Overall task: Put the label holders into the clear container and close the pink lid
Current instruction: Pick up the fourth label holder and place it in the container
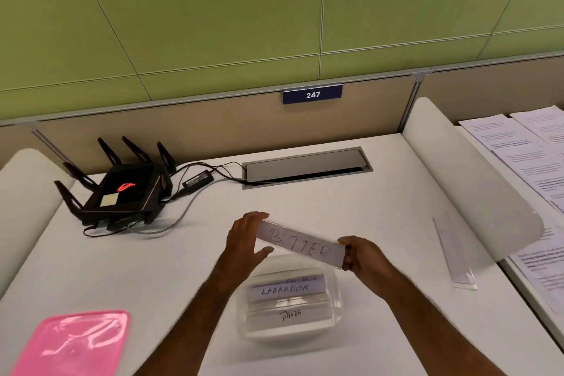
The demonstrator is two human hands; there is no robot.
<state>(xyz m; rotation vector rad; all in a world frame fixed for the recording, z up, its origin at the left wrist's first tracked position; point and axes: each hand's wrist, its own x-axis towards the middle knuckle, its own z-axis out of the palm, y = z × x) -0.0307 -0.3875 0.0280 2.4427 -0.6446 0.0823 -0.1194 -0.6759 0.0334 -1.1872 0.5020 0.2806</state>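
A label holder point(300, 243) with a handwritten word like "BUTTER" hangs tilted just above the far rim of the clear container point(334, 319). My left hand point(245, 239) grips its left end and my right hand point(361, 256) pinches its right end. Inside the container lie label holders reading "LABRADOR" point(285, 289) and "PANDA" point(290, 314), with another partly hidden behind them. The pink lid point(73, 343) lies flat on the desk at the near left, apart from the container. One more clear label holder point(454, 253) lies on the desk to the right.
A black router point(122, 192) with antennas and cables sits at the back left. A grey cable hatch point(306, 166) is set in the desk behind the hands. White dividers point(470, 180) flank the desk; papers point(531, 159) lie beyond the right one.
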